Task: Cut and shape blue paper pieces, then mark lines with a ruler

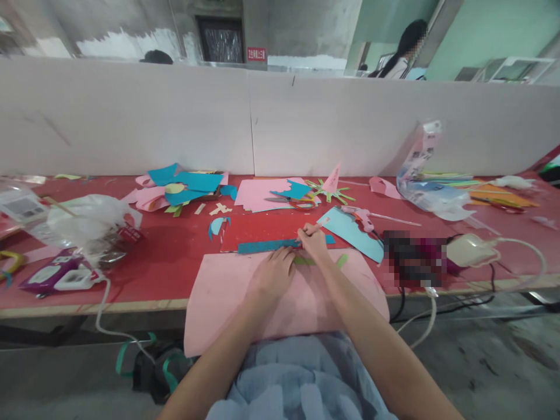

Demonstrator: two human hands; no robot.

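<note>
A large pink paper sheet (227, 303) lies at the front edge of the red table (175, 256), overhanging toward my lap. My left hand (273, 274) rests flat on it, fingers stretched toward a blue ruler (266, 245) lying along the sheet's far edge. My right hand (312, 239) is closed in a pinch on a thin pen or pencil (315, 226), its tip at the ruler. A green paper strip (339, 261) lies partly under my hands.
Blue and pink paper scraps (184, 186), scissors (295, 202), a glue gun (363, 219) and a light blue sheet (350, 232) lie behind. Plastic bags (87, 219) sit at left, a plastic packet (422, 175) and coloured sheets at right. A white partition (262, 122) backs the table.
</note>
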